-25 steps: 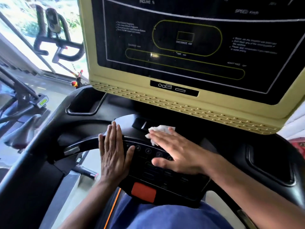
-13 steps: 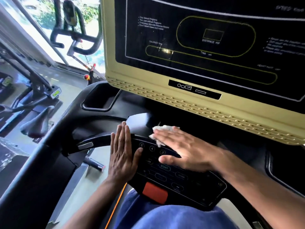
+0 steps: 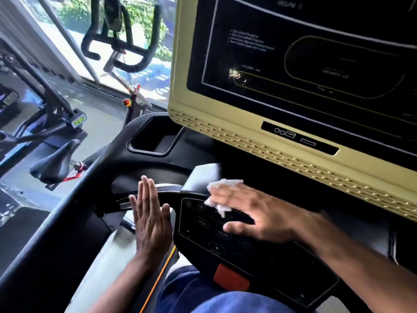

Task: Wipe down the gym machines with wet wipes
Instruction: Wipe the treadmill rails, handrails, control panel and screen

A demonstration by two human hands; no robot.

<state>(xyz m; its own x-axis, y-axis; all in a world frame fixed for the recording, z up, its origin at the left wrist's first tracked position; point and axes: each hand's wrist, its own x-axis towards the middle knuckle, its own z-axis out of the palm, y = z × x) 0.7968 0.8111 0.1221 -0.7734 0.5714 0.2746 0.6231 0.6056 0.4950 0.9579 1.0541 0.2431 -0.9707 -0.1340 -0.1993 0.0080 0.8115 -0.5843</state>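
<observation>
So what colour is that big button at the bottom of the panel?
Orange-red, on the black panel; the button shows in the head view.

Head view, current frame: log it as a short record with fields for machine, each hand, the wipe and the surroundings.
machine: treadmill; black button panel below a beige-framed screen
right hand: flat, fingers straight, pressing the wipe onto the panel's upper edge; blurred
left hand: flat, fingers straight, beside the panel's left edge on the handlebar
wipe: white, crumpled, partly under the fingers
red button: near edge of the panel, uncovered
surroundings: exercise bike to the left, by a window
</observation>
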